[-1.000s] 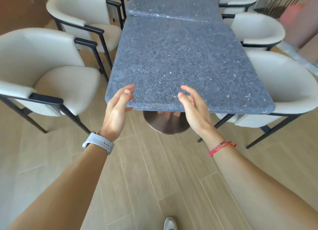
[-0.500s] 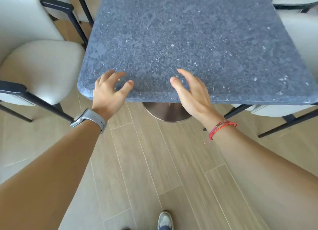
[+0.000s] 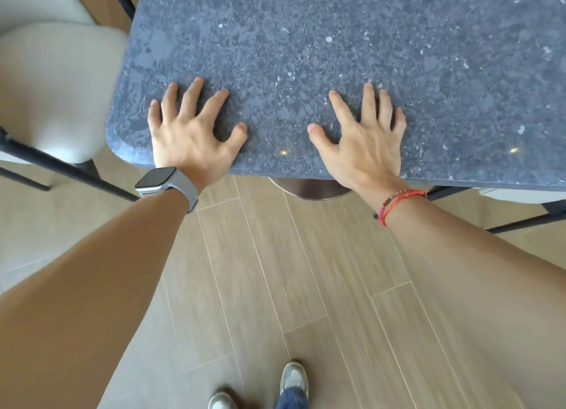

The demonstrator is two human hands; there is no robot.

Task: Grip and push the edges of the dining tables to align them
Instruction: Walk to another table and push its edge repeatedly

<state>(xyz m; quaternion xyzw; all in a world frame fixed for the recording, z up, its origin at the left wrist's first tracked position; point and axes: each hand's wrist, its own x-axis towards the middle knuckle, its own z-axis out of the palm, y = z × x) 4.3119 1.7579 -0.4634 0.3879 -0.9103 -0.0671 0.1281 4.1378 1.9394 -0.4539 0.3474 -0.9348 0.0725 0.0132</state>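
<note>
Spreading all ten fingers [image 3: 191, 99] wide and pressing them flat on the speckled top, with thumbs angled inward toward each other. Counting one dining table [image 3: 337, 35] of dark grey stone, filling the view from 10 to 3 o'clock, with its rounded near edge under both palms. Looking down on one pale wood-plank floor [image 3: 260, 271] from 4 to 8 o'clock. Counting two pale cushioned chairs on dark metal frames: one chair [image 3: 55, 87] at 9 o'clock just beside the table's left corner, and only a sliver of the other chair [image 3: 520, 196] at 3 o'clock, tucked beneath the top. Catching one round metal base [image 3: 309, 188] near centre, mostly hidden by the tabletop. Holding two bare arms stretched forward, resting the left hand [image 3: 190, 136] at 11 o'clock near the corner and the right hand [image 3: 367, 145] at 1 o'clock, well apart. Wearing one grey watch [image 3: 159, 180] on the left wrist and two thin red bracelets [image 3: 398, 200] on the right. Standing in two grey shoes [image 3: 294, 378] at 6 o'clock.
</note>
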